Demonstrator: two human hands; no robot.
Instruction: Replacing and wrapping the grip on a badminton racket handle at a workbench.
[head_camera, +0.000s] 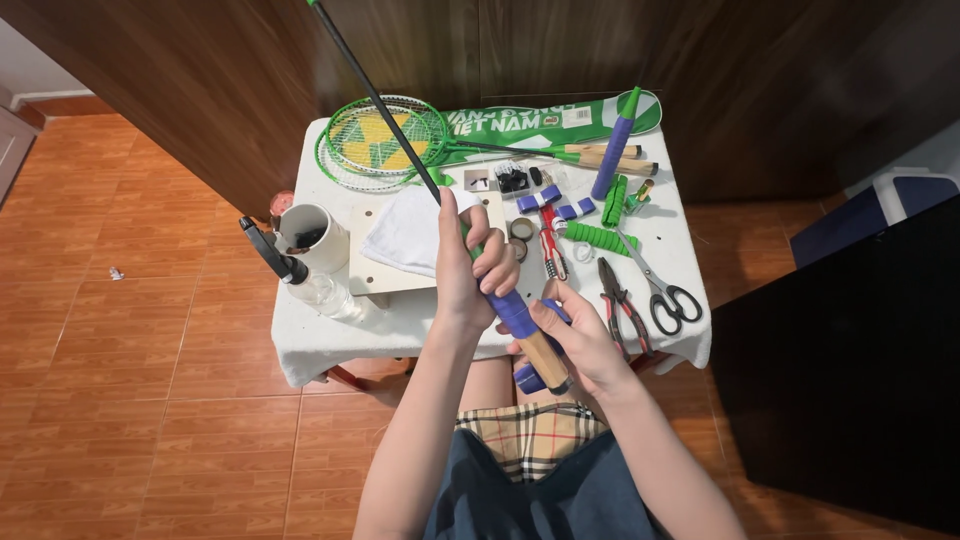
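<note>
Both hands grip one black-shafted racket with bare wooden handle (535, 345), partly wound in blue tape, above the lap: left hand (470, 265) closed around the upper grip, right hand (580, 340) closed at the butt end. White-clothed counter (330, 335) beyond. Long green rounded racket bag (560, 118) with white lettering, far edge. Green-framed rackets (385, 140). White mug (312, 235). Black-handled scissors (668, 295).

The racket handle (543, 352) shows bare, smooth wood below matt blue grip tape (513, 312). A white cloth (330, 335) covers the tabletop. The scissors (655, 282) have shiny metal blades, the floor (130, 330) glossy tiles, the board (375, 265) pale wood.
</note>
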